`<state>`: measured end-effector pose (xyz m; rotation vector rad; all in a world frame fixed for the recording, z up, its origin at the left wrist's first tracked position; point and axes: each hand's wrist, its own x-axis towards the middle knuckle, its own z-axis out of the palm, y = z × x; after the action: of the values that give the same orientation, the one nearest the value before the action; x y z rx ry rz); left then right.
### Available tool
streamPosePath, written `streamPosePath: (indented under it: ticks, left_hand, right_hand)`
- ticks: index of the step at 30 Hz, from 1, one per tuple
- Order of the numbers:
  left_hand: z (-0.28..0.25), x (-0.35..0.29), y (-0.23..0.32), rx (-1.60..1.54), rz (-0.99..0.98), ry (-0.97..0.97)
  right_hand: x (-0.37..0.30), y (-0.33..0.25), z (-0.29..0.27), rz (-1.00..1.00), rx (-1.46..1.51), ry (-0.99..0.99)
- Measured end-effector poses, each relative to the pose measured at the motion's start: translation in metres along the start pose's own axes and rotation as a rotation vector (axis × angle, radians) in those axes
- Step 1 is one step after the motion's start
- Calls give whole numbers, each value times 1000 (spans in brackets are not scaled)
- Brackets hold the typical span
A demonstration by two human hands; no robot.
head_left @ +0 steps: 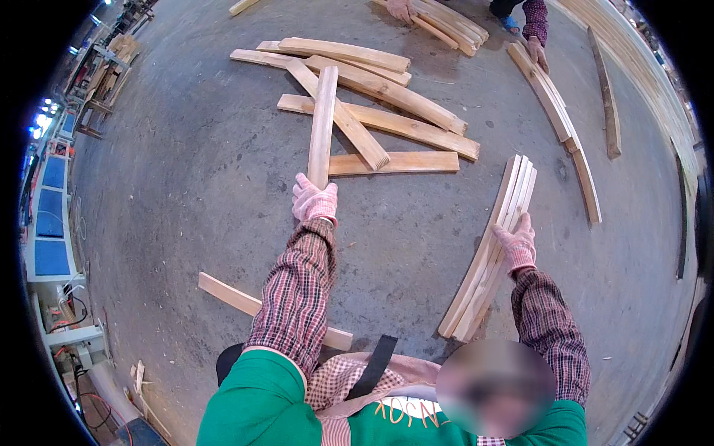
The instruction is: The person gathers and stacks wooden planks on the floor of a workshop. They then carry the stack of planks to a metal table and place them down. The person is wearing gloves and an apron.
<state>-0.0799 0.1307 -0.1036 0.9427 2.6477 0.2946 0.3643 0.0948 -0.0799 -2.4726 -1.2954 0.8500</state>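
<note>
My left hand (315,199), in a pink glove, is closed around the near end of a wooden board (323,123). That board points away from me, and its far part lies over a loose pile of boards. To the right, my right hand (518,242), also gloved in pink, grips the right side of a bundle of wooden strips (487,256), its thumb reaching over the top. The strips lie side by side on the floor, slanting from near left to far right. Beyond my left hand, several loose boards (405,134) lie crossed and fanned out.
A single board (227,293) lies under my left forearm. At the far right, another person's hand (537,53) touches a row of strips (547,97); their other hand (401,9) is on a stack (454,26). Machinery with blue panels (50,212) lines the left side.
</note>
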Motion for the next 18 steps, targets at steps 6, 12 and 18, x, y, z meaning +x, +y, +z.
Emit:
streamPosePath:
  ticks: [6, 12, 18]
  left_hand:
    - [-13, 21, 4, 56, 44, -116]
    - [-16, 23, -4, -11, 63, -40]
    - [-30, 15, 12, 125, 154, 339]
  right_hand:
    - [3, 0, -1, 7, 5, -33]
    - [-1, -15, -9, 36, -42, -69]
    - [8, 4, 3, -55, -50, 74]
